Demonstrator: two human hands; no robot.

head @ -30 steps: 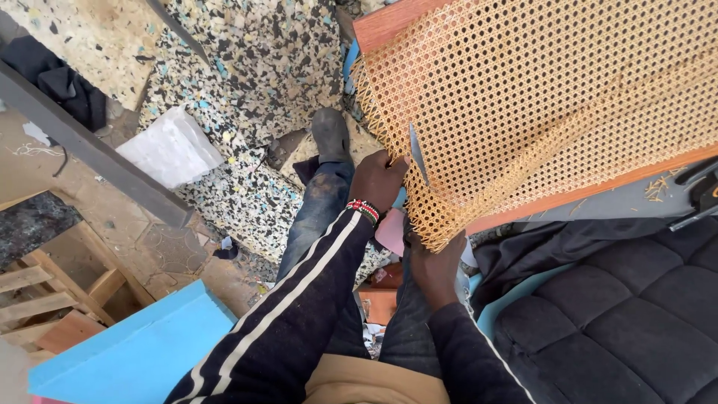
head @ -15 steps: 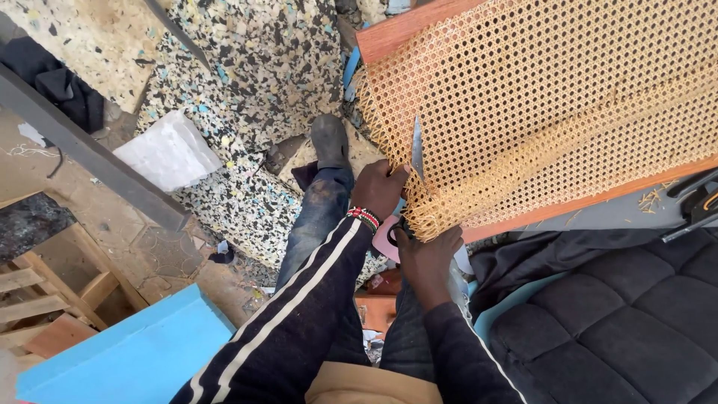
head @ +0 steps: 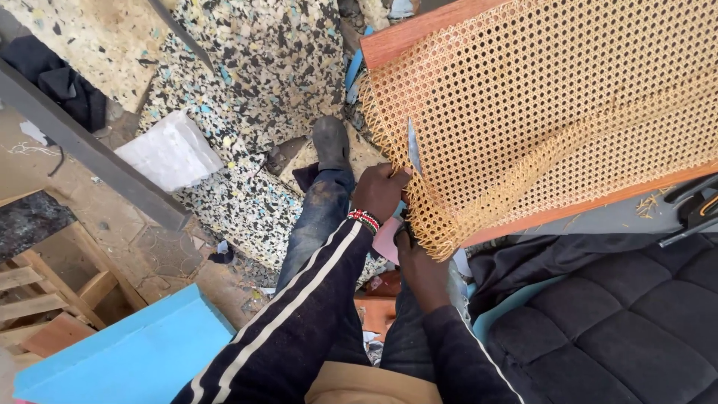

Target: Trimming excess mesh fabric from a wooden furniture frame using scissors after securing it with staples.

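Note:
A sheet of woven cane webbing (head: 538, 112) lies over an orange wooden frame (head: 419, 34) in front of me. My left hand (head: 381, 191) is closed on a knife whose thin blade (head: 413, 146) stands upright against the webbing's frayed left edge. My right hand (head: 419, 262) is just below it, fingers pinched on the webbing's lower left corner. A beaded bracelet (head: 364, 218) sits on my left wrist. Both arms wear dark sleeves with white stripes.
A black tufted cushion (head: 621, 329) fills the lower right. Speckled rebonded foam slabs (head: 254, 97) cover the ground ahead, beside a white foam block (head: 172, 150). A blue board (head: 127, 352) and wooden slats (head: 45, 292) lie at lower left. My booted foot (head: 330, 142) rests on the foam.
The view has shifted slightly. My left hand with the knife has moved a little along the webbing's left edge; my right hand keeps its grip on the corner.

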